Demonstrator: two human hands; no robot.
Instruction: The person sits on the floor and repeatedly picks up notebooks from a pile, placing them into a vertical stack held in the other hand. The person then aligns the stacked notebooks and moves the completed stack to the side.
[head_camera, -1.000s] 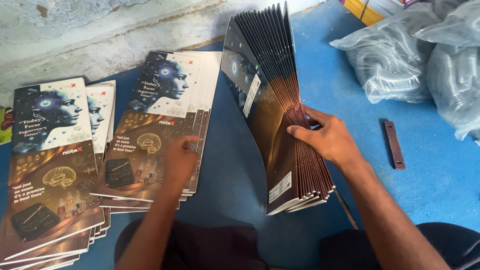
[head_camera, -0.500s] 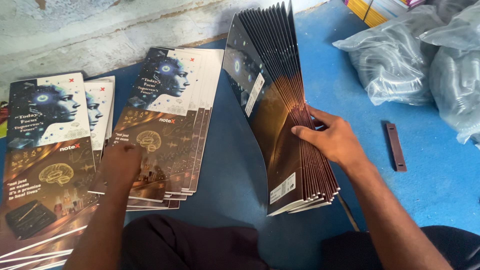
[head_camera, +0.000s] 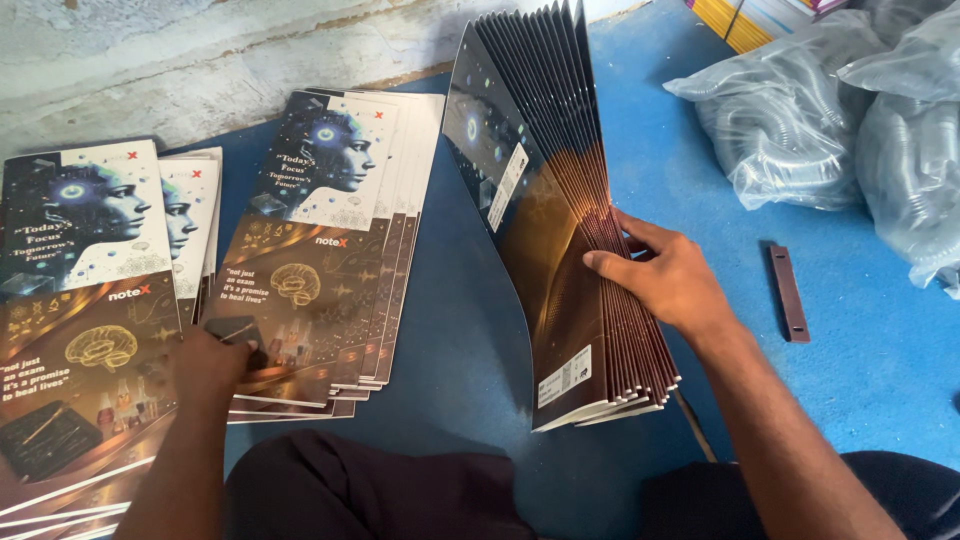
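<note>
- The right hand (head_camera: 668, 282) presses flat against a fanned stack of upright printed covers (head_camera: 560, 250), fingers spread over the sheets' edges and thumb along the front; it steadies them rather than closing around them.
- That fanned stack stands on its lower edge on the blue floor mat (head_camera: 850, 370), leaning back toward the pale concrete wall (head_camera: 200, 60), just in front of the person's dark-trousered lap (head_camera: 400, 490).
- The left hand (head_camera: 210, 362) rests on the near corner of the middle flat pile of covers (head_camera: 330, 240), fingers curled at the top sheet's edge; whether it pinches a sheet or only presses on it is hard to tell from this angle.
- A second flat pile (head_camera: 80, 300) lies to the left, touching the first, with the same face-and-brain artwork showing.
- To the right, well apart from the hands, lie clear plastic bags of coiled binding spirals (head_camera: 800, 130).
- A small brown strip (head_camera: 788, 292) lies on the mat between the bags and the right forearm.
- Yellow book edges (head_camera: 730, 15) show at the top.
</note>
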